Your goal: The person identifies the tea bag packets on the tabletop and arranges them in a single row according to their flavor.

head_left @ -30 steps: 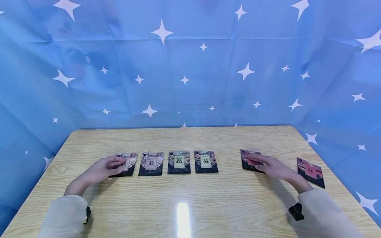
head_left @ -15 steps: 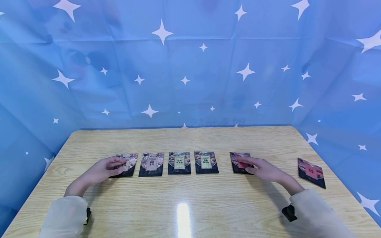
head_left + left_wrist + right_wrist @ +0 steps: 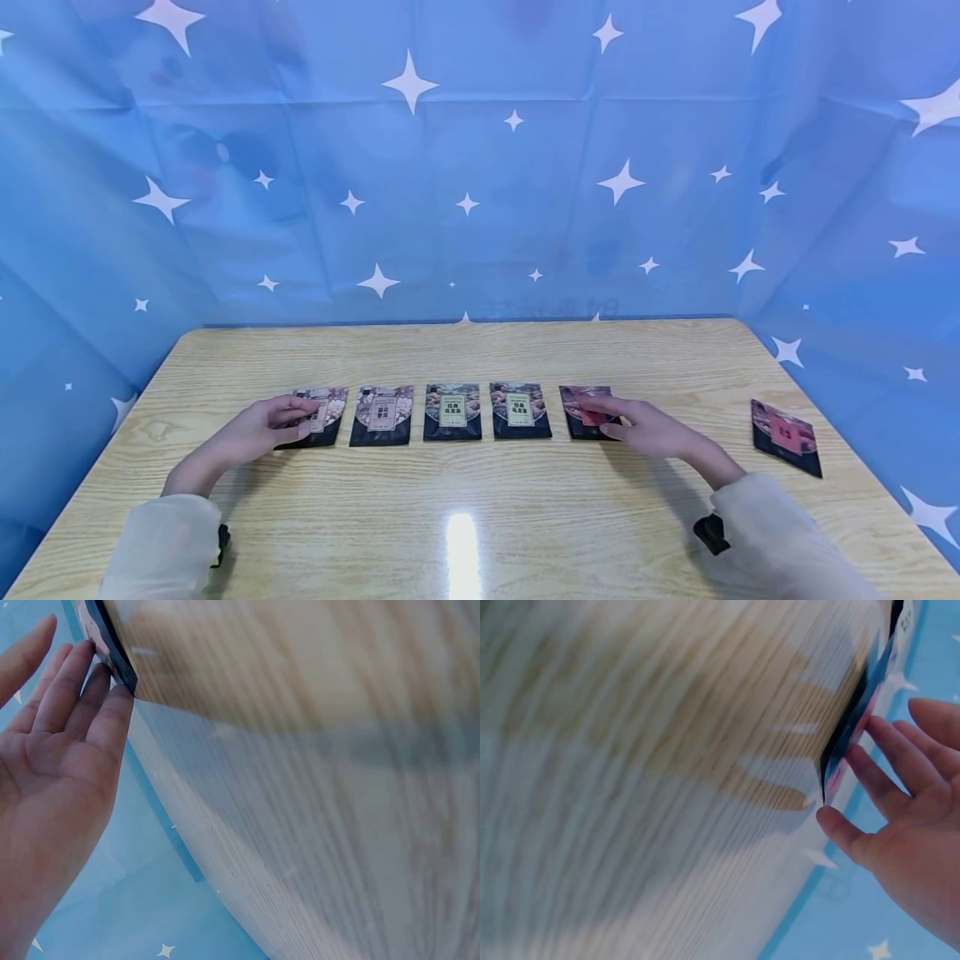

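In the head view, my right hand (image 3: 651, 427) rests its fingertips on a red-labelled tea sachet (image 3: 576, 427) lying flat; the right wrist view has the fingers (image 3: 885, 784) loosely extended against that sachet's face (image 3: 847, 742). At the left end of the row, my left hand (image 3: 251, 429) touches a pink-labelled tea sachet (image 3: 327, 425), its fingers (image 3: 64, 694) nearly straight in the left wrist view. Between the hands lie another pink-labelled sachet (image 3: 381, 417) and two green-labelled sachets (image 3: 452, 412), (image 3: 521, 412). My hands partly cover the sachets they touch.
A second red-labelled sachet (image 3: 786, 437) lies tilted near the right edge of the wooden table (image 3: 337, 517). Behind the table and at both sides hangs a blue cloth (image 3: 480, 150) with white stars. Glare shows at the table's front middle.
My right hand has slid the red-labelled sachet leftward along the table, closer to the green-labelled ones, and it now lies straighter. My left hand has stayed in place.
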Demonstrator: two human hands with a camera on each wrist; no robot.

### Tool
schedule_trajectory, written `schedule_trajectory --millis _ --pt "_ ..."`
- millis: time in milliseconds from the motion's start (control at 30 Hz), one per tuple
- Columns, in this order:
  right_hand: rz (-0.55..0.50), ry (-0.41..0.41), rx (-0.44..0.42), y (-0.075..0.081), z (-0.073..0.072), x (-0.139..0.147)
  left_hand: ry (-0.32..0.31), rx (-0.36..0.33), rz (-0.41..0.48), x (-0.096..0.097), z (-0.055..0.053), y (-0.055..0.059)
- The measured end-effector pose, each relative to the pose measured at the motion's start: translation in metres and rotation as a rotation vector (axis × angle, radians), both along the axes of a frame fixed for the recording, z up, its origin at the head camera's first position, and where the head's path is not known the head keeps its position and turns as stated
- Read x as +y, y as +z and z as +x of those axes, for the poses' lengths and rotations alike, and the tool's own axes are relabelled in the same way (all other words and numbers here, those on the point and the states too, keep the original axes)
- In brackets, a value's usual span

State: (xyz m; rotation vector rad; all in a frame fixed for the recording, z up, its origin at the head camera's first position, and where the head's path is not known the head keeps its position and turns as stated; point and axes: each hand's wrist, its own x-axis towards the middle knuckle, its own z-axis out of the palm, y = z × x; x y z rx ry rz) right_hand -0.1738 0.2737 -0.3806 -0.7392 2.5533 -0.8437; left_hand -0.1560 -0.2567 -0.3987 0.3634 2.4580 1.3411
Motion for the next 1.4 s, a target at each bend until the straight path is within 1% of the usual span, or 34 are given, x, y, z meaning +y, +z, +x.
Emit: schedule_trajectory --millis 267,500,800,933,1100,1233,1400 --pt "-0.009 0.01 -0.013 -0.0013 -0.0035 -0.0054 0.007 -0.005 -0.007 0.0004 0.0007 0.0009" --pt "0.001 0.018 -0.002 -0.0034 -0.0069 -0.0055 -0.009 0.012 -0.008 -0.0005 -0.0001 -0.0007" --pt "0.008 0.006 -0.008 -0.0017 -0.0072 -0.0074 -0.002 0.006 -0.013 -0.0005 -0.0004 -0.0014" --pt "0.019 0.008 0.002 -0.0004 -0.0069 -0.0077 -0.001 0.008 -0.016 -0.0005 -0.0002 -0.0014" --pt "0.013 0.015 0.035 -0.0006 -0.0056 -0.0061 0.0 0.012 -0.016 -0.0003 -0.0002 -0.0016" --pt "0.01 -0.002 0.048 -0.0017 -0.0048 -0.0045 0.004 0.013 -0.017 0.0001 -0.0001 -0.0016" --pt "-0.012 -0.045 0.022 -0.0008 -0.0042 -0.0022 0.006 0.011 -0.011 -0.0001 0.0001 -0.0013"
